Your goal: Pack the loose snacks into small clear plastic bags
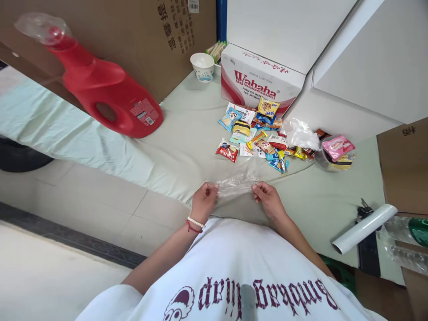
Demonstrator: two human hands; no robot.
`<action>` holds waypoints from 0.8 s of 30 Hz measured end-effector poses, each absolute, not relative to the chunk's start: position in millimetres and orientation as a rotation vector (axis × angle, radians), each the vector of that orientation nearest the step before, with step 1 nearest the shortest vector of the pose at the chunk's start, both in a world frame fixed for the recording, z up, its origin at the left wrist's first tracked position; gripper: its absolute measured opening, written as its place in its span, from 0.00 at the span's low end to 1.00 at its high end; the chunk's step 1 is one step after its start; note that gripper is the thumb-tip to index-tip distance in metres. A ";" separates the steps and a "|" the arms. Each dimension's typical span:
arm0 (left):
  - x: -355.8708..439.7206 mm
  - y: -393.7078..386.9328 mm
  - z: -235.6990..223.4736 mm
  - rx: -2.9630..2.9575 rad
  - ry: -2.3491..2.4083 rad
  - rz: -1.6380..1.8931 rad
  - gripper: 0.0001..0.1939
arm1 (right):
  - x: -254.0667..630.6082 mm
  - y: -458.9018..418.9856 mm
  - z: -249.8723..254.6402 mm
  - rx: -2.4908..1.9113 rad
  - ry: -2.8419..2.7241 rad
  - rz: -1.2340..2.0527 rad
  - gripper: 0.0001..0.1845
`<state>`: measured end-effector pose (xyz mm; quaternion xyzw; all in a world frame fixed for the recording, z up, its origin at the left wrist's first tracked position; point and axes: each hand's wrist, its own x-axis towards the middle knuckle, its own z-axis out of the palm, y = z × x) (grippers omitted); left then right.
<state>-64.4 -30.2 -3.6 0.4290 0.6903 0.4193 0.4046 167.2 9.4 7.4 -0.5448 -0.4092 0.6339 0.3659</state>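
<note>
A clear plastic bag [236, 183] is stretched between my two hands, low over the table near my body. My left hand [204, 201] pinches its left edge; a beaded bracelet is on that wrist. At the bag's right edge, my right hand [268, 199] grips it between thumb and fingers. Just beyond lies a loose pile of wrapped snacks [257, 141], among them a red packet [227, 150] and a yellow cookie packet [268, 106]. Crumpled clear bags [301, 133] lie beside the pile. To the right, a clear tub [326, 162] holds a pink packet [338, 147].
A white Wahaha carton [261, 76] stands behind the snacks, with a paper cup [202, 67] to its left. A red jug [113, 98] is at the left edge. On the right lie a white roll [364, 228], scissors-like black handles and plastic bottles [406, 229].
</note>
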 end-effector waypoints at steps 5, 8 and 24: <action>-64.0 -46.3 -21.5 1.810 1.875 1.200 0.06 | 168.7 -0.1 -11.7 -1.504 -1.058 1.645 0.22; -50.5 -39.8 -14.7 2.158 1.394 1.144 0.09 | 173.2 -2.7 -12.9 -1.485 -1.102 1.624 0.20; -61.1 -4.3 -5.6 0.860 1.397 1.178 0.16 | 194.5 -17.9 -5.5 -1.524 -1.033 1.570 0.20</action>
